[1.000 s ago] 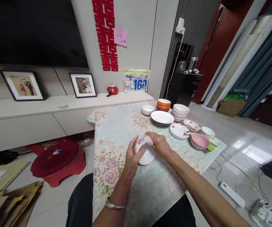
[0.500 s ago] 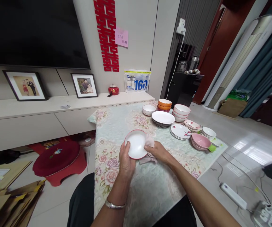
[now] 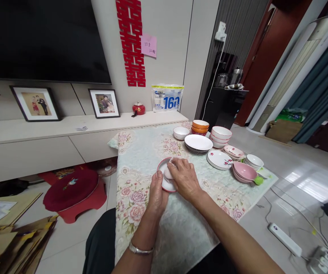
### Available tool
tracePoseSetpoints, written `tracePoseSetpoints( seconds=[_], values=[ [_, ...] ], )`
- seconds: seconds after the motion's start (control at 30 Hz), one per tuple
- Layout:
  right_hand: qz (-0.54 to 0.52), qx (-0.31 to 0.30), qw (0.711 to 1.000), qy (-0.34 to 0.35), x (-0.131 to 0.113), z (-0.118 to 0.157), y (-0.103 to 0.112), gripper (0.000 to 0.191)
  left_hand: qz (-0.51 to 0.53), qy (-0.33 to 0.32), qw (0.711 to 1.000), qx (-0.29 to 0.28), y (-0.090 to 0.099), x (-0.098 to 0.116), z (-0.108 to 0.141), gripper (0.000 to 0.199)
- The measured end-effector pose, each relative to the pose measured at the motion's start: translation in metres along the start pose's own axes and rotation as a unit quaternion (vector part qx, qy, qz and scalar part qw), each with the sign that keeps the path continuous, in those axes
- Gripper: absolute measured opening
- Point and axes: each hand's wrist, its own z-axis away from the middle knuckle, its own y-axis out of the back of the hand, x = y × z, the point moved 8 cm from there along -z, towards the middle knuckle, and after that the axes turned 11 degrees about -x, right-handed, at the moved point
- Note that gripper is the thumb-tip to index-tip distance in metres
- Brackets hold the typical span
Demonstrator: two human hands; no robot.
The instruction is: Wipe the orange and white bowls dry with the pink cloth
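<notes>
My left hand grips a white bowl with a red rim, the thumb on its near left edge. The bowl is tilted so its inside faces me. My right hand presses a pale pink cloth against the bowl's inside and covers much of its right half. Both hands are above the flowered tablecloth. Past them stand a single white bowl and a stack of white plates.
To the right are orange bowls, pink-rimmed bowls, flower-patterned plates, pink leaf-shaped dishes and small white bowls. A red stool stands left of the table. A power strip and cables lie on the floor.
My right hand has moved from the bowl's right rim over its inside, carrying the cloth with it. The cloth's loose end no longer hangs below the rim. The view has shifted slightly.
</notes>
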Motion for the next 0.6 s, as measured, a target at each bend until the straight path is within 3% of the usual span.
tracePoseSetpoints(
  seconds=[0.1, 0.2, 0.27, 0.37, 0.47, 0.53, 0.6],
  values=[
    [0.045, -0.042, 0.995, -0.079, 0.005, -0.006, -0.016, 0.024, -0.003, -0.007, 1.0, 0.008, 0.001, -0.001, 0.0, 0.045],
    [-0.004, -0.055, 0.987, -0.153, 0.019, -0.014, -0.028, 0.018, -0.022, -0.013, 1.0, 0.01, 0.001, -0.003, 0.0, 0.048],
    [-0.057, -0.031, 0.985, -0.159, 0.024, -0.019, -0.031, 0.018, -0.035, -0.01, 0.999, 0.006, 0.0, -0.005, 0.0, 0.05],
    [-0.173, -0.016, 0.981, -0.085, 0.02, -0.026, -0.036, 0.019, -0.046, -0.007, 0.999, 0.012, 0.003, -0.005, 0.001, 0.049],
    [-0.227, -0.097, 0.968, 0.035, 0.005, -0.026, -0.042, 0.016, -0.046, -0.002, 0.999, 0.027, 0.008, -0.003, 0.002, 0.047],
    [-0.171, -0.166, 0.968, 0.081, -0.001, -0.022, -0.045, 0.02, -0.058, -0.003, 0.998, 0.032, 0.009, -0.002, 0.002, 0.051],
    [-0.06, -0.186, 0.978, 0.077, 0.0, -0.02, -0.042, 0.017, -0.069, -0.006, 0.997, 0.03, 0.007, -0.001, 0.001, 0.056]
  ],
)
